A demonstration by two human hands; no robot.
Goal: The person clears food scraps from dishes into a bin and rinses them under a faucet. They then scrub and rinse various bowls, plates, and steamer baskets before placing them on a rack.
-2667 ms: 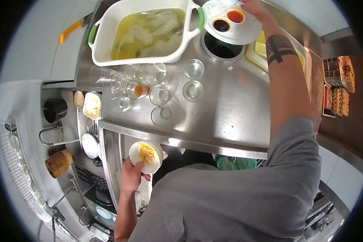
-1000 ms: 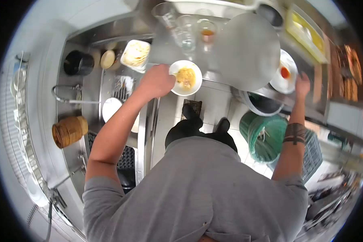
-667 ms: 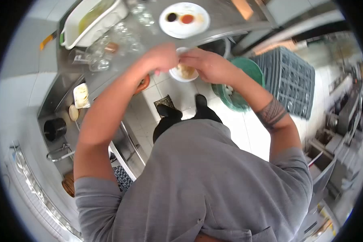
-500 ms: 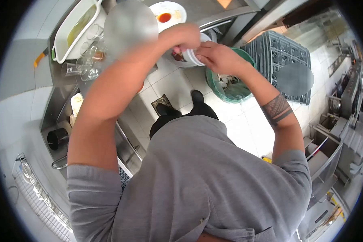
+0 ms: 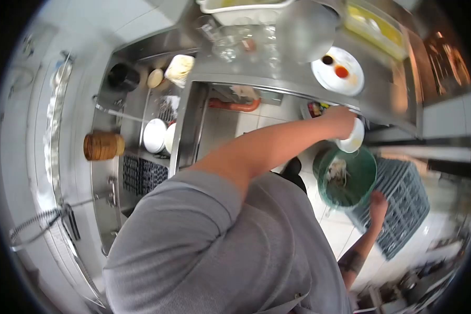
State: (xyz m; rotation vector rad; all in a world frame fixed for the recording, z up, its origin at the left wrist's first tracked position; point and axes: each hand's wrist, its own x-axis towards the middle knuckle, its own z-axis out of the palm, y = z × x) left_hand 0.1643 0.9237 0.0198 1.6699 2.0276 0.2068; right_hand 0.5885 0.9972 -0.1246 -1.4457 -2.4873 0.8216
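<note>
My left hand [image 5: 344, 121] grips a white bowl [image 5: 354, 137], tilted over the near side of a green bin [image 5: 369, 170]. Pale scraps [image 5: 336, 172] and a clear liner are inside the bin. At the bin's outer rim, my right hand [image 5: 378, 205] has its fingers curled against the edge; they are partly blurred. A white plate [image 5: 350, 86] with a red-orange sauce spot and a small dark cup lies on the steel counter just beyond my left hand. Beside that hand, a container with colourful contents [image 5: 316, 109] shows partly under the counter edge.
Grey dish racks [image 5: 403, 204] stand on the floor beside the bin. Several glasses [image 5: 246, 42] and a yellow-lined tub [image 5: 377, 29] are on the counter [image 5: 298, 83]. On the left, a sink holds plates [image 5: 155, 136], a black rack [image 5: 144, 175] and an amber container [image 5: 100, 146].
My right hand has left the white bowl and moved to the bin's rim. The left hand keeps the bowl, now over the bin. My view has turned, bringing the sink into sight.
</note>
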